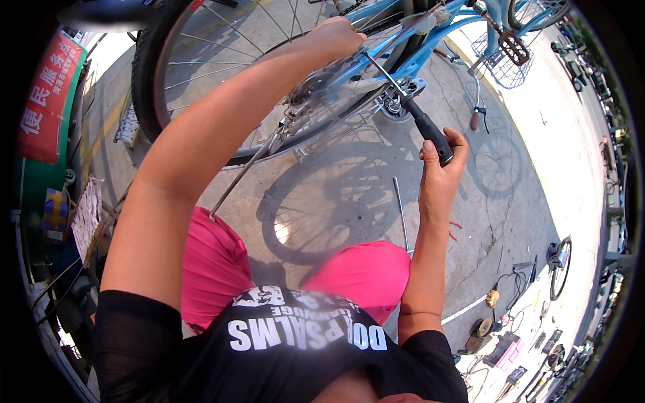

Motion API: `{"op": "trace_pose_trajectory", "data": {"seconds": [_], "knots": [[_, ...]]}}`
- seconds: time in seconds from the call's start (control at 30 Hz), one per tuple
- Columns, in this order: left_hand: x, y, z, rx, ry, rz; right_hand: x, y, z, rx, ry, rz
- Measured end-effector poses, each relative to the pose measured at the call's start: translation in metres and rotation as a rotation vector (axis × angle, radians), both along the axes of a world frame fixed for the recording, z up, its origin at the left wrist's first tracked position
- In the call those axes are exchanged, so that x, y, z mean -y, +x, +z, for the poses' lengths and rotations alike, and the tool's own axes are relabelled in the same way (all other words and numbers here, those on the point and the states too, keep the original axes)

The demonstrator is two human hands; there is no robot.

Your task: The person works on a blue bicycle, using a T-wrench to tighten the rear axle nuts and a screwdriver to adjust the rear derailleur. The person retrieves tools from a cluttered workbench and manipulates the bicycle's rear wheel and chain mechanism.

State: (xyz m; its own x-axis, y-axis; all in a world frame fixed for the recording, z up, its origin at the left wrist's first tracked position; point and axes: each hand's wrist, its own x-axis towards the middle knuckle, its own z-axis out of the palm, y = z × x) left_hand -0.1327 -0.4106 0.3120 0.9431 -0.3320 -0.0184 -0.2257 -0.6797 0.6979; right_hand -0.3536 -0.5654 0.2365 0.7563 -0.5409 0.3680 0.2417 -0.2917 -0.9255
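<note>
My right hand [444,168] grips the black handle of a screwdriver [426,125]. Its metal shaft slants up and left to the blue frame of a bicycle [361,65]. My left hand [339,39] reaches across the rear wheel [156,80], its fingers curled in beside the frame near the screwdriver's tip. What those fingers hold is hidden from this view. Below my left forearm sit the rear sprockets [310,91], partly blurred. The crank and chainring [396,106] lie just past the screwdriver shaft.
A thin metal rod [401,211] and red-handled pliers [455,230] lie on the concrete by my right forearm. Another metal rod [243,176] runs from the wheel hub toward my knee. A wire basket [508,67] stands at far right; several tools and parts [500,349] spread at lower right.
</note>
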Motion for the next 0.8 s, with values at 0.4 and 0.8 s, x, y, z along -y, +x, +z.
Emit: {"op": "trace_pose_trajectory", "data": {"seconds": [0.4, 0.8], "knots": [[-0.001, -0.001, 0.001, 0.046, 0.046, -0.008, 0.000, 0.001, -0.003, 0.008, 0.173, 0.062], [-0.002, -0.001, 0.001, 0.051, 0.099, -0.023, 0.003, 0.002, 0.001, -0.021, 0.140, 0.093]]}}
